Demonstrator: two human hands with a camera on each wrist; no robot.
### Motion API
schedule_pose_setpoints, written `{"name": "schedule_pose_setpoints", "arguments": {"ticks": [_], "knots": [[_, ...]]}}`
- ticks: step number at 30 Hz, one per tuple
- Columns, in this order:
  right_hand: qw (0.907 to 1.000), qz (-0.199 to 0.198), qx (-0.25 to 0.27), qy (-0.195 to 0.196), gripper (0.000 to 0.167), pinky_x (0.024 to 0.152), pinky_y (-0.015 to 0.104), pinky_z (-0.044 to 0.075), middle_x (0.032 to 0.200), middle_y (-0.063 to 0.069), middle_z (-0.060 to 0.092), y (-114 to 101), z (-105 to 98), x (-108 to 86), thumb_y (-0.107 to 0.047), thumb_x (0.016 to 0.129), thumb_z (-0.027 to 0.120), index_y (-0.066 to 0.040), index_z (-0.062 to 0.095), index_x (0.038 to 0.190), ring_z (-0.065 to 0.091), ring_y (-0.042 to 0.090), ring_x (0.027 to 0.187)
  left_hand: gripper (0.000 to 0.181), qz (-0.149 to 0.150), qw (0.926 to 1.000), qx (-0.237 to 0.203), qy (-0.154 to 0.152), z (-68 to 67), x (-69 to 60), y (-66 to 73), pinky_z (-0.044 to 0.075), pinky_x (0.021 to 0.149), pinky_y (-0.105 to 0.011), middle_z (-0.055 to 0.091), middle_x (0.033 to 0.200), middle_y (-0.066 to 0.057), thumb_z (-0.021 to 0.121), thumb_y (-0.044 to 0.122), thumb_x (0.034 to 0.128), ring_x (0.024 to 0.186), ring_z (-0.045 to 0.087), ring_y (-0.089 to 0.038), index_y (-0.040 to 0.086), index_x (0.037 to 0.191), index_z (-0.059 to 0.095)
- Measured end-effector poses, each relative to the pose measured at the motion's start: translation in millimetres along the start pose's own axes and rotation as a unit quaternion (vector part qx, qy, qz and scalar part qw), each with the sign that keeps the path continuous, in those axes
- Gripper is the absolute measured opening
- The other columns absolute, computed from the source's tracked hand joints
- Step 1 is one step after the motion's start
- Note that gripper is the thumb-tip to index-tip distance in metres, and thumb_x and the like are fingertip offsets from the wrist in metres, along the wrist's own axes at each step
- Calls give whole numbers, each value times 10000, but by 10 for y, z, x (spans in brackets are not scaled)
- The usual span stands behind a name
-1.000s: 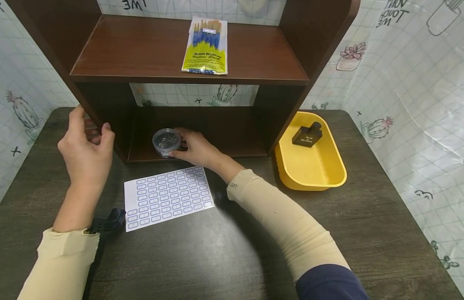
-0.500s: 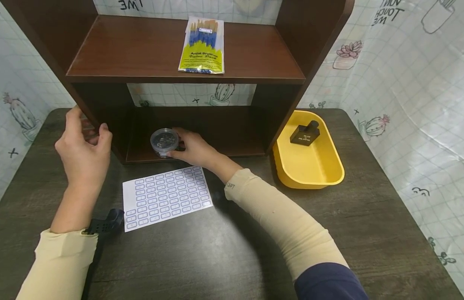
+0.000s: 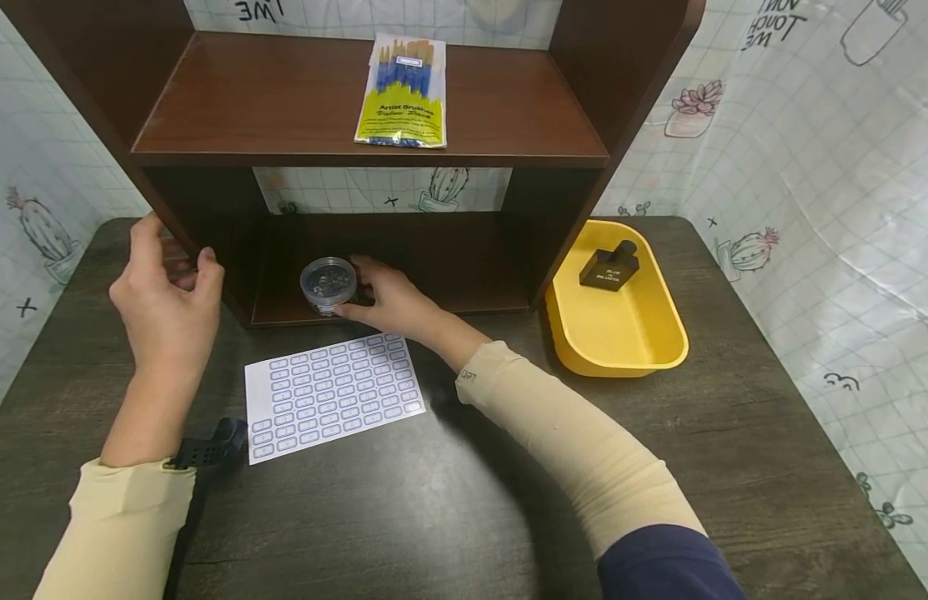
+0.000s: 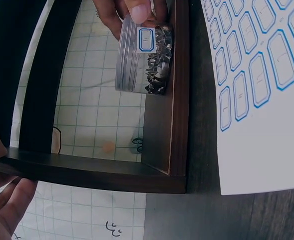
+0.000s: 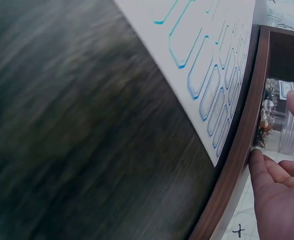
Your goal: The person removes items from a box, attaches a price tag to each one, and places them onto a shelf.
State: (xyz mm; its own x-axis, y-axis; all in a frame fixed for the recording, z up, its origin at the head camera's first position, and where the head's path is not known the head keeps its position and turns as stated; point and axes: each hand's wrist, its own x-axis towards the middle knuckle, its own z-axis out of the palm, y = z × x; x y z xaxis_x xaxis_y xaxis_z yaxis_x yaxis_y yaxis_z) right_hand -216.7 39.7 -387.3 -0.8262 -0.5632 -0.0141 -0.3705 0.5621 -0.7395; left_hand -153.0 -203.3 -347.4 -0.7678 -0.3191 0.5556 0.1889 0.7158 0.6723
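A clear round jar (image 3: 328, 284) with small metal pieces inside stands upright on the bottom shelf of a dark brown shelf unit (image 3: 373, 158). It bears a small blue-framed label (image 4: 147, 40). My right hand (image 3: 392, 298) holds the jar from its right side, thumb in front and fingers partly hidden behind. My left hand (image 3: 167, 292) grips the unit's left side panel (image 4: 87, 167), thumb on one face and fingers on the other. A white sheet of blue-framed labels (image 3: 336, 396) lies on the table in front of the unit.
On the upper shelf lies a packet of artist brushes (image 3: 403, 96) with a label on it. Right of the unit, a yellow tray (image 3: 636, 333) contains a black box-shaped bottle (image 3: 609, 268). Everything stands on a dark wood table (image 3: 464, 500).
The head view has shifted slightly. My right forearm has moved a little to the right, while its hand stays at the jar. The left hand keeps its place on the panel.
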Motion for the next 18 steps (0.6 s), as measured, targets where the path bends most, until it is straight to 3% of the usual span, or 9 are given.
{"name": "schedule_pose_setpoints", "arguments": {"ticks": [9, 14, 18], "knots": [[9998, 138, 144, 48, 712, 1184, 334, 468, 1610, 187, 473, 73, -88, -226, -213, 1000, 715, 16, 372, 1581, 521, 305, 1459, 432, -27, 10000, 15, 13, 3, 2, -5, 362, 765, 44, 744, 1257, -147, 600, 168, 1020, 984, 724, -333, 117, 1447, 561], [9995, 67, 257, 182, 668, 1185, 361, 471, 1581, 184, 515, 103, -166, -418, -222, 996, 720, 27, 433, 1546, 546, 306, 1434, 424, -38, 9999, 91, 77, 9, 7, -13, 371, 765, 43, 751, 1236, -130, 602, 175, 1016, 940, 677, -157, 133, 1438, 573], [9992, 92, 309, 241, 635, 1175, 391, 483, 1553, 180, 548, 116, -249, -585, -219, 992, 726, 25, 472, 1521, 565, 301, 1413, 426, -36, 10000, 69, 52, 13, 6, -6, 365, 759, 45, 751, 1236, -137, 599, 171, 1017, 954, 706, -217, 129, 1439, 570]]}}
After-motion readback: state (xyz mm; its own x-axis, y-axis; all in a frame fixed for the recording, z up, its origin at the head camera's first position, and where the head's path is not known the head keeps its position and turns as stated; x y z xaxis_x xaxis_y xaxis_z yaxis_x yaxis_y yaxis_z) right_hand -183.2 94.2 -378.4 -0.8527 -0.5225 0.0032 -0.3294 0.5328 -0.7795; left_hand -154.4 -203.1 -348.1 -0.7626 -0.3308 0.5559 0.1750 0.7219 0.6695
